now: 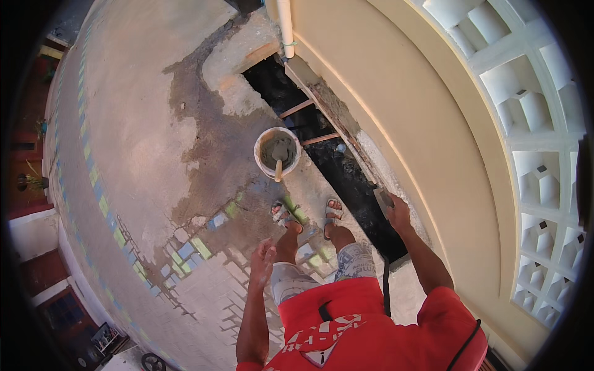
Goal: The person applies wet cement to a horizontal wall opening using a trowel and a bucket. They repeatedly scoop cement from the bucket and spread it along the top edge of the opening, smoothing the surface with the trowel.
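Note:
My right hand (400, 211) is closed around a small flat board (382, 201), grey-brown and straight-edged, at the wall side of the open drain (346, 179). Whether it is a float or just an offcut is too small to tell. Greyish smears cover my left hand (263, 255), which hangs beside my left leg with loosely bent fingers and nothing visible in it. Ahead of my feet stands a round white bucket (257, 154) of wet grey mortar (268, 147). A trowel (279, 168) rests in it, wooden handle toward me.
Two thin bars (320, 138) cross the drain. Along its right runs a cream wall (396, 105) with a white pipe (286, 28). Rough, damp concrete (201, 136) and coloured pavers (185, 250) lie to the left. My sandalled feet (333, 213) stand close to the drain's edge.

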{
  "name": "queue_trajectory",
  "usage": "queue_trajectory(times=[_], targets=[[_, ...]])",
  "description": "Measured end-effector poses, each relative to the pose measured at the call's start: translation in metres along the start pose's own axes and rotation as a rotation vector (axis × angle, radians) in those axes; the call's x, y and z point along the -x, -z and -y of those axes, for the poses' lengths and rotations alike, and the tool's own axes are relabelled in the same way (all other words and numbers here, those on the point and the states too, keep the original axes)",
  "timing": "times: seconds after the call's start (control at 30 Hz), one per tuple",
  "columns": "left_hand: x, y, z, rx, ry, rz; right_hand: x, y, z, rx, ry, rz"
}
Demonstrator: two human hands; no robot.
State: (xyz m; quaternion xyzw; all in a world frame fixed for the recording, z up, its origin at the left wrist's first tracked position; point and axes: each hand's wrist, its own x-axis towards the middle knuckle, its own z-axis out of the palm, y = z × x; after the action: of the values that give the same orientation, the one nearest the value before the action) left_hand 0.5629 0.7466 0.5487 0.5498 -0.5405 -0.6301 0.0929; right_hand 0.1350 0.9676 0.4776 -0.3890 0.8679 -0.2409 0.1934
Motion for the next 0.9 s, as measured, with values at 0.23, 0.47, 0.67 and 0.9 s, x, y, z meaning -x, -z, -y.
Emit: queue_trajectory(times=[0.23, 0.47, 0.67, 0.9], targets=[[-0.172, -0.055, 0.031, -0.160, -0.015, 0.361, -0.230, -0.129, -0.020, 0.139, 0.091, 0.061], [-0.335, -0.078, 0.052, -0.416, -0.392, 0.313, -0.423, -0.261, -0.096, 0.269, 0.234, -0.107], [-0.369, -0.062, 0.063, -0.566, -0.567, 0.287, -0.488, -0.304, -0.131, 0.328, 0.339, -0.179], [-0.370, -0.061, 0.059, -0.670, -0.612, 0.137, -0.492, -0.320, -0.142, 0.392, 0.297, -0.158]])
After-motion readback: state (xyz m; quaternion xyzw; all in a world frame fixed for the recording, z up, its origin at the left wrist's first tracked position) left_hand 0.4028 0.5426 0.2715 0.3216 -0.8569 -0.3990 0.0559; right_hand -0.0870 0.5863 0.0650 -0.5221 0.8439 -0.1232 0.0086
